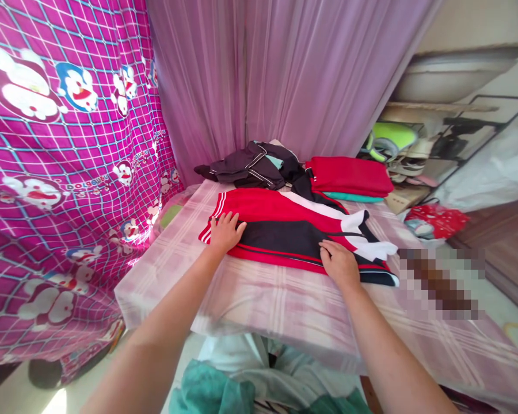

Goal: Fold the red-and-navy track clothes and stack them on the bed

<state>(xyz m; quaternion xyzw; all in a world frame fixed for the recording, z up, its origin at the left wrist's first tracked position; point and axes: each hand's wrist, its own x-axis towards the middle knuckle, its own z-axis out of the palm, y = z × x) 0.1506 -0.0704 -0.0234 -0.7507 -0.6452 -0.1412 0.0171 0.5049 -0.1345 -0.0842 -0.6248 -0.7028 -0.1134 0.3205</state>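
A red, black and white sports top (276, 233) lies lengthwise on the table, its striped hem at the left and its white collar part at the right. Part of it is folded over, so a long black panel faces up. My left hand (227, 233) rests flat on the top by the striped hem, fingers spread. Near the collar end, my right hand (339, 261) lies on the black panel's near edge with its fingers slightly bent and apart. Neither hand grips the cloth.
A checked pink cloth covers the table (259, 305). Behind the top are a crumpled dark garment (259, 167) and a folded red garment (349, 175) above a teal one (356, 197). A cartoon curtain (69, 172) hangs left; a shelf (440, 106) stands right.
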